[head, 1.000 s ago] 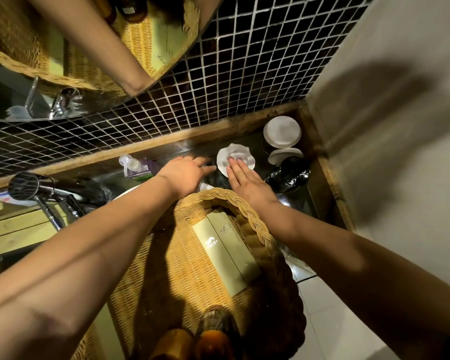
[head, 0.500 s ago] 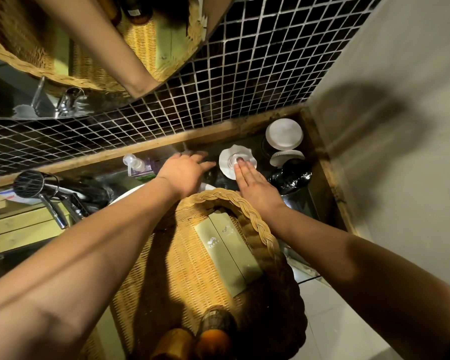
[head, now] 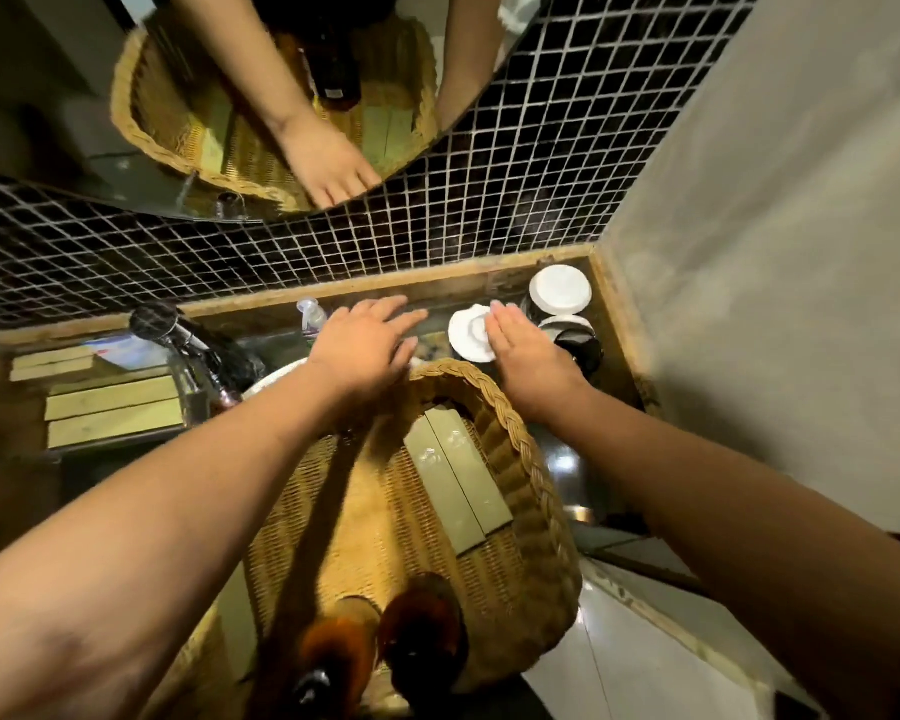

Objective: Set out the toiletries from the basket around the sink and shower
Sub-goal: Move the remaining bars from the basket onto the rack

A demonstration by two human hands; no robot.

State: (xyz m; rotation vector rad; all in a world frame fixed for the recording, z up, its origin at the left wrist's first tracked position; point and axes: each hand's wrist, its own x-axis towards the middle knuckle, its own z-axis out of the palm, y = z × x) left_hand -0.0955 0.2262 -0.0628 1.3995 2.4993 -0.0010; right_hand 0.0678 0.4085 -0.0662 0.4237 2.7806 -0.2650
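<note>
A wicker basket [head: 531, 459] sits in front of me, holding two flat green boxes [head: 453, 475] and two amber bottles [head: 422, 631] at its near end. My left hand [head: 365, 345] reaches past the basket's far rim over the dark counter, fingers spread, with nothing in it. My right hand [head: 528, 361] lies flat to the right, its fingertips resting on a white ruffled round item [head: 466, 332] on the counter. What lies under either palm is hidden.
White-lidded jars [head: 562, 289] and a dark jar [head: 585, 350] fill the counter's right corner by the wall. A small clear pump bottle [head: 310, 314] stands at the back ledge. A chrome tap [head: 159, 324] and stacked green boxes [head: 110, 407] are at left; a mirror [head: 188, 96] hangs above.
Both hands stay over the counter beyond the basket rim. My right hand has slid a little further over the white ruffled item; my left fingers have stretched out.
</note>
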